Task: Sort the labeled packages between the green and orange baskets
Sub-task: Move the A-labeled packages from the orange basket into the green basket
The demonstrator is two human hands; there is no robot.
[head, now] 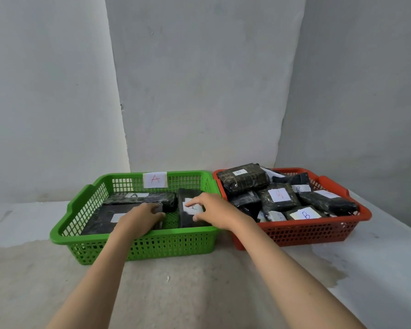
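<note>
Broadly, a pale grey concrete-looking floor [199,281] carries two plastic lattice baskets side by side against the back wall, their inner rims touching. Toward the left edge sits the green plastic basket [152,243], with a white paper tag marked A on its far wall [155,179]; toward the right sits the orange plastic basket [306,231], heaped with black film-wrapped packages [278,198], several showing white labels marked B, one label near the middle harder to read.

Inside the green basket lie a few of the same black wrapped packages: a long one along the far wall [140,198] with an A label, a flat one at the near left [100,219], and an upright-lying one at the right side [190,210].

Both hands are in the green basket. The left hand [140,218] has its fingers curled round a small dark package end [159,208] near the middle. The right hand [209,207] rests spread over the right-side package, fingertips [195,218] on its white label, holding nothing that I can see.

To do this step well, I judge the packages should be nudged flat and snug, labels facing up, leaving the bare green bottom [171,220] free for more, while each letter is checked against the basket tag before release
</note>
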